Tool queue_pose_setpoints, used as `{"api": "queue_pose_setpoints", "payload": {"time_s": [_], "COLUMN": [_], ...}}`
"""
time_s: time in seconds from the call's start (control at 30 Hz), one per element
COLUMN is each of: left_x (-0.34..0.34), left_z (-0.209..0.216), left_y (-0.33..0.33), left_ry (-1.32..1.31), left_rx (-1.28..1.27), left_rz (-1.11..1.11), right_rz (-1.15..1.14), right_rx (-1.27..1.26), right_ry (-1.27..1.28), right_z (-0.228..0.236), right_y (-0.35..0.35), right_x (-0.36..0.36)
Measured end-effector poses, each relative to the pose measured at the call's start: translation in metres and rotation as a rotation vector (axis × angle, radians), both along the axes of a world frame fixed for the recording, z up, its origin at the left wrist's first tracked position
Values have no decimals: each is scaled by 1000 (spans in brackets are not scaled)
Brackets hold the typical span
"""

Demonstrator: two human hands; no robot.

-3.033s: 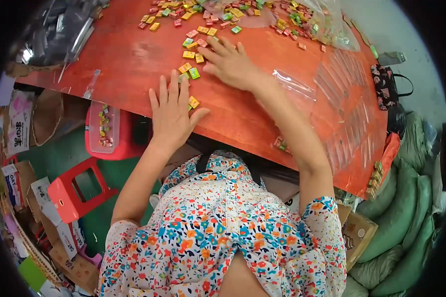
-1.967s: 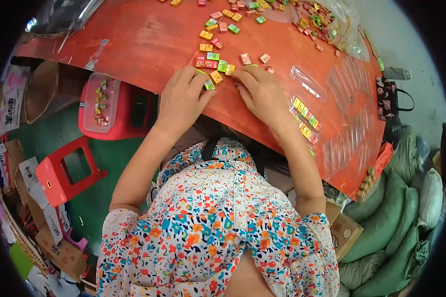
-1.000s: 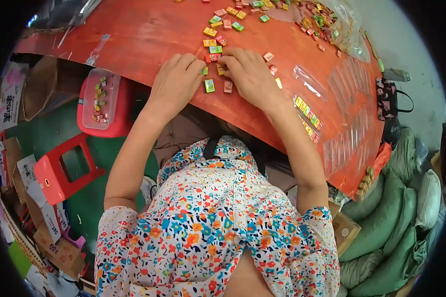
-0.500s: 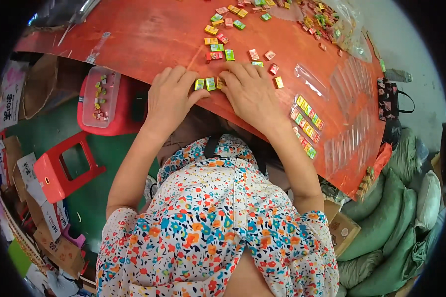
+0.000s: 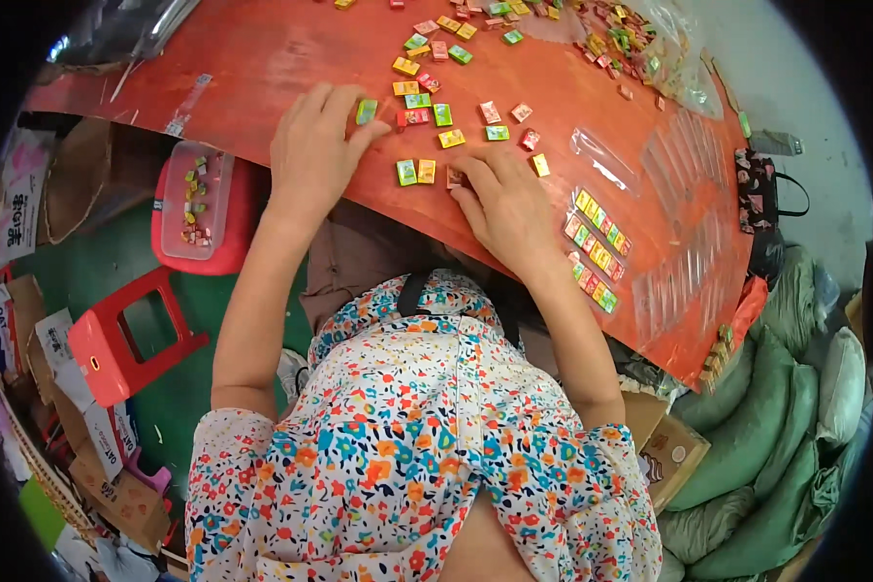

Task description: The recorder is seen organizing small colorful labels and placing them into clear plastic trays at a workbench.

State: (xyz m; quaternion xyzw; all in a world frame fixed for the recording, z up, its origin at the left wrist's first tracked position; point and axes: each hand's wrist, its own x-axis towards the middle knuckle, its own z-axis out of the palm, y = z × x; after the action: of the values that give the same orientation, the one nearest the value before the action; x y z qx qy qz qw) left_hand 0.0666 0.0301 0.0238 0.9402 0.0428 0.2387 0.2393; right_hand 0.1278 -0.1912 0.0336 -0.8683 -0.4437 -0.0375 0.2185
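Observation:
My left hand [image 5: 315, 145] is over the far left part of the table, its thumb and forefinger closed about a small green box [image 5: 367, 112]. My right hand [image 5: 506, 202] has its fingertips on a small reddish box [image 5: 454, 177] close to the table's near edge. Just left of that box, a green box [image 5: 405, 173] and a yellow box [image 5: 426, 172] stand side by side. Farther from me, a loose yellow box [image 5: 451, 139] and several more red, green and yellow ones lie scattered.
Filled clear strips of boxes [image 5: 597, 242] lie on the red table [image 5: 262, 68] at right, beside clear plastic trays [image 5: 684, 281]. A plastic bag [image 5: 684, 68] and a heap of boxes sit far right. Left below are a plastic tub [image 5: 196, 199] and a red stool [image 5: 136, 335].
My left hand has moved away and to the left with a small box from the row's left end. My right hand has shifted right and down, uncovering a yellow box and touching a reddish one.

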Motion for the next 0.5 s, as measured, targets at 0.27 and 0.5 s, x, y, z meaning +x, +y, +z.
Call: {"api": "queue_pose_setpoints", "payload": {"time_s": [0.27,0.5], "left_x": [21,9], "left_z": [3,-2], "left_y": [-6,4], "left_ry": [-26,0], "left_rx": [24,-167], "left_rz": [-117,-134], "right_rz": [-44,-48], "right_rx": [56,53], "right_ry": [62,57], "right_z": [-3,-7], "right_y": [-9,-9], "right_x": [5,8]}}
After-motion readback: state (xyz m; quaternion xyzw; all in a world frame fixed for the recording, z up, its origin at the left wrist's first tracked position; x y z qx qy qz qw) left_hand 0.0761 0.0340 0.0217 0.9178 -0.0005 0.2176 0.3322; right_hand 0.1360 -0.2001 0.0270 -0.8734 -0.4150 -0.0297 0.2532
